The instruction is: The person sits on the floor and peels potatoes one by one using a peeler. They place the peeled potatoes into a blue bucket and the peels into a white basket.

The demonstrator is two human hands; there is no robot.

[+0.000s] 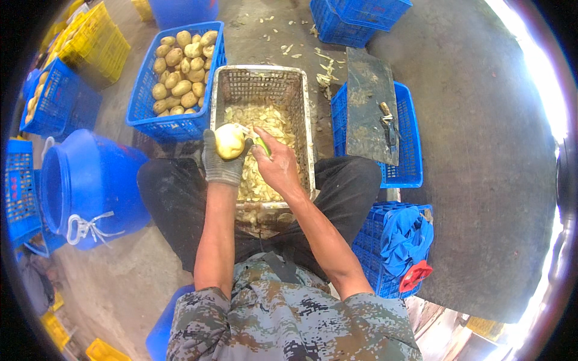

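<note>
My left hand (222, 167), in a grey knitted glove, holds a mostly peeled potato (230, 141) over a white plastic crate (309, 149). My bare right hand (279, 159) grips a peeler with a green handle (263, 146); its head is against or close beside the potato's right side, too small to tell. Beneath both hands, potato peelings (259, 180) cover the bottom of the crate, which stands between my knees. Unpeeled potatoes (180, 74) fill a blue plastic crate (169, 121) just beyond it on the left.
A dark board (368, 108) bearing a dark-handled tool (390, 131) lies across a blue crate (413, 149) on the right. Nearer stands another blue crate (368, 252) with blue cloth (404, 239) on it. At left is a blue barrel (104, 185). Peelings (326, 76) litter the floor ahead.
</note>
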